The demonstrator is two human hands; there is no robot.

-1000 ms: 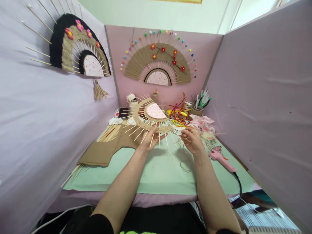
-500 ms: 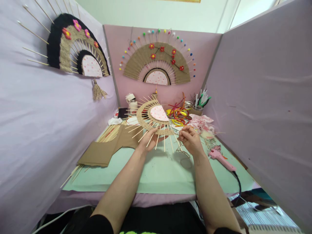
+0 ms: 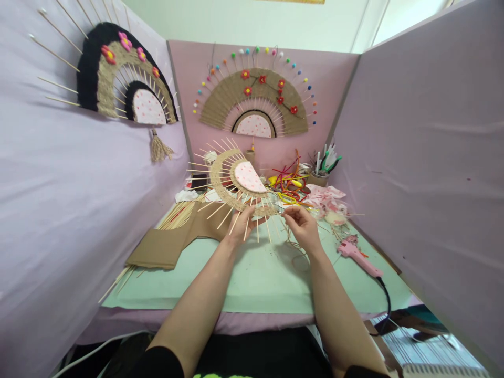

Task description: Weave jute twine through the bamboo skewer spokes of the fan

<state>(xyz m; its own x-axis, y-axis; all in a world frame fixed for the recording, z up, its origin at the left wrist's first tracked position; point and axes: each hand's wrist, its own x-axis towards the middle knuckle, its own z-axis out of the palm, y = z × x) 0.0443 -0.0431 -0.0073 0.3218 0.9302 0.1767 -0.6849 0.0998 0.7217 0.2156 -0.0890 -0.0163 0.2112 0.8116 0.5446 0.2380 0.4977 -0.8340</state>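
Note:
A half-round fan frame [image 3: 232,181] of thin wooden sticks, with a pink dotted centre and a band of woven jute twine, is held up above the green mat [image 3: 255,278]. My left hand [image 3: 242,227] grips it from below, fingers closed among the sticks. My right hand [image 3: 301,226] is at the fan's lower right edge, fingers pinched on the jute twine [image 3: 297,254], which trails down in loose loops onto the mat.
Brown cardboard pieces [image 3: 169,241] and a bundle of sticks [image 3: 179,214] lie at left. A pink glue gun [image 3: 358,257] with a black cord lies at right. Coloured wires [image 3: 289,184], a tool cup [image 3: 321,176] and pink fabric [image 3: 326,199] crowd the back. Finished fans [image 3: 255,102] hang on the walls.
The fan has been lifted and tilted to the left. My right hand has moved slightly left, closer to the fan's edge, with the twine.

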